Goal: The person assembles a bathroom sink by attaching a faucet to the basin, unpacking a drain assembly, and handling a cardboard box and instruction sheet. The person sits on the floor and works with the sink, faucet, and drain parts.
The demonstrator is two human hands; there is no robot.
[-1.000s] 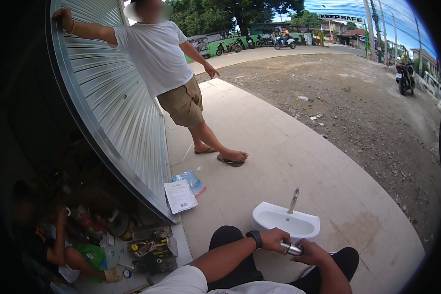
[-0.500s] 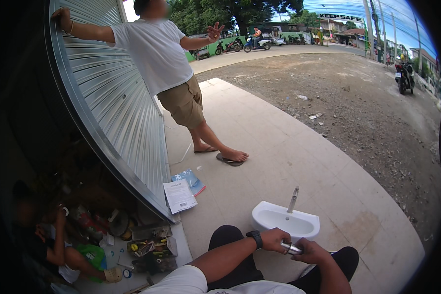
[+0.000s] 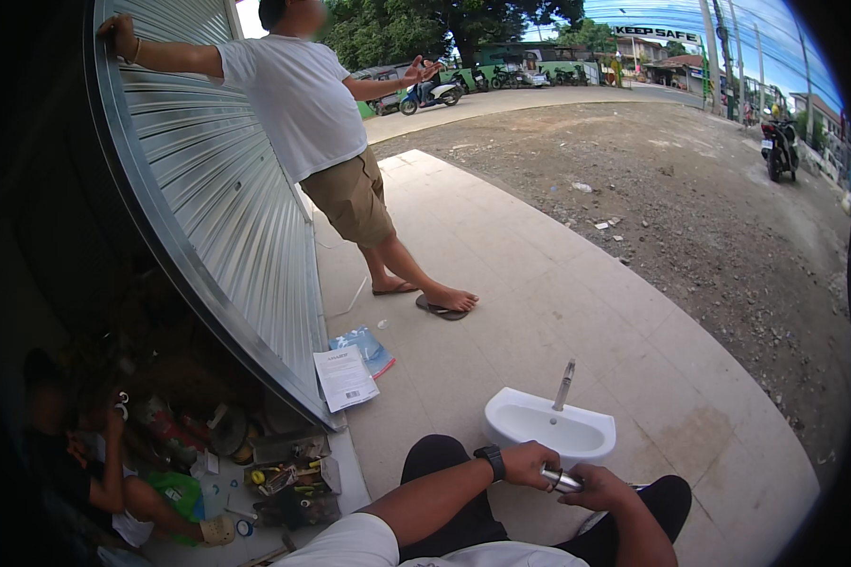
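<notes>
Above my lap, both hands grip a short chrome tube-shaped fitting (image 3: 563,480). My left hand (image 3: 528,463), with a dark watch on its wrist, is closed round one end. My right hand (image 3: 599,488) has its fingers closed on the other end; the fitting's ends are partly covered by the fingers. On the tiles just beyond my hands lies a white washbasin (image 3: 567,440), its bowl facing up. A metal faucet (image 3: 564,384) stands upright at the basin's far edge.
A person in a white shirt (image 3: 303,104) leans on the roller shutter (image 3: 227,208). Papers (image 3: 345,378) and a blue packet (image 3: 369,350) lie at the shutter's foot. At lower left, another person (image 3: 109,482) sits beside toolboxes (image 3: 293,477). Gravel (image 3: 652,189) borders the tiles.
My hands and the fitting have barely moved. The standing person's outstretched hand has turned a little. A motorbike rider on the far road has moved left.
</notes>
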